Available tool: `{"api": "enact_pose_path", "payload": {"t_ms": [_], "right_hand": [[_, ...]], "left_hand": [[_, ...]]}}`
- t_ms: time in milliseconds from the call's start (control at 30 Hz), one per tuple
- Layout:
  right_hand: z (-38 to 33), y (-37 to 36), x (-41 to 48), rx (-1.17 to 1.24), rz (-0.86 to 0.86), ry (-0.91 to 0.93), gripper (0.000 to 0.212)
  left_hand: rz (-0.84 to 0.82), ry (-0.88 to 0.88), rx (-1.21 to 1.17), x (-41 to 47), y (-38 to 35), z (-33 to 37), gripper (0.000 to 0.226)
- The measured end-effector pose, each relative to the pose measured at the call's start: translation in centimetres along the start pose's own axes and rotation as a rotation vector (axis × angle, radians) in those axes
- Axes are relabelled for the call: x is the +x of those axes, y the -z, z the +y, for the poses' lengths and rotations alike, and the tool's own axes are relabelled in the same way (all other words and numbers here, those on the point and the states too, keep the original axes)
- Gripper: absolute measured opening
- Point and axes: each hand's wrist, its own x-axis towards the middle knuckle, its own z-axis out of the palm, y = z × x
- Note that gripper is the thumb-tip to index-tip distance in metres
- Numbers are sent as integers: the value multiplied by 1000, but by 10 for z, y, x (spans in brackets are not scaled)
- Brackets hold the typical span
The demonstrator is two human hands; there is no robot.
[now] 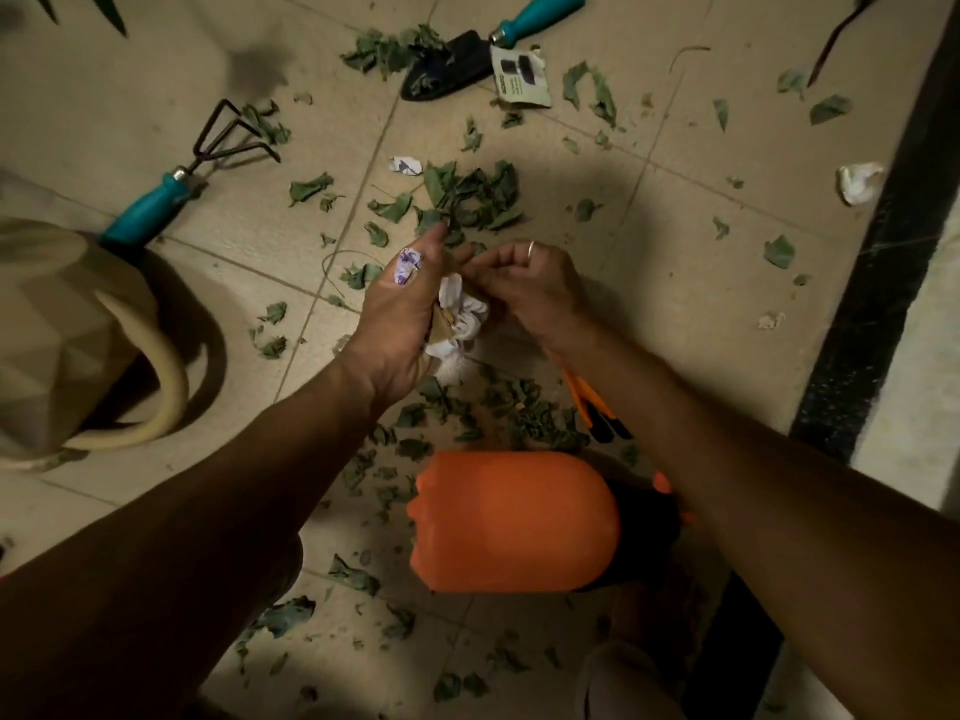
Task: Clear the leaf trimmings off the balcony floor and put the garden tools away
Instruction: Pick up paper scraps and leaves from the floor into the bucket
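Note:
Green leaf trimmings (pixel 470 194) lie scattered over the beige tiled floor (pixel 649 283), thickest just beyond my hands and below them. My left hand (pixel 402 309) grips a bunch of crumpled white paper scraps (pixel 462 317); a patterned scrap sticks by its thumb. My right hand (pixel 530 285), with a ring, pinches at the top of that bunch. A teal-handled hand rake (pixel 179 187) lies at the left. A teal-handled black trowel (pixel 483 52) with a card label lies at the top. Orange-handled pruners (pixel 595 407) show under my right forearm.
A beige faceted watering can (pixel 67 335) stands at the left. An orange rounded object (pixel 514 522) sits at bottom centre. A dark threshold strip (pixel 878 283) runs down the right. White paper bits (pixel 860 181) lie near it, and a thin dark tool (pixel 836 39) at top right.

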Motion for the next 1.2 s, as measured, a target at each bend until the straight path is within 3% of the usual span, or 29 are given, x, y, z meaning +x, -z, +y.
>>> {"api": "enact_pose_path", "payload": {"t_ms": [133, 200, 333, 400, 500, 600, 767, 967, 1067, 1200], "right_hand": [[-13, 7, 13, -322, -31, 163, 17], [-19, 9, 29, -487, 76, 255, 24], [-42, 13, 87, -798, 374, 445, 6], [-53, 15, 120, -917, 475, 496, 26], [-69, 12, 156, -1086, 462, 377, 61], [-76, 8, 178, -1102, 421, 264, 71], [-82, 3, 177, -1080, 558, 268, 44], [-86, 12, 154, -896, 733, 535, 32], [-91, 0, 137, -519, 592, 535, 26], [-88, -34, 103, -231, 18, 213, 9]], "left_hand": [[42, 4, 30, 6, 2, 9, 28], [95, -15, 74, 9, 5, 13, 22], [160, -15, 82, 15, 13, 18, 20], [153, 5, 138, 18, 18, 21, 21], [137, 72, 223, 20, 29, 21, 32], [136, 114, 192, 23, 40, 22, 20], [139, -10, 219, 31, 51, 28, 24], [92, -18, 253, 31, 64, 33, 20], [75, -52, 247, 29, 67, 33, 22], [79, -109, 114, 25, 68, 43, 26]]}}
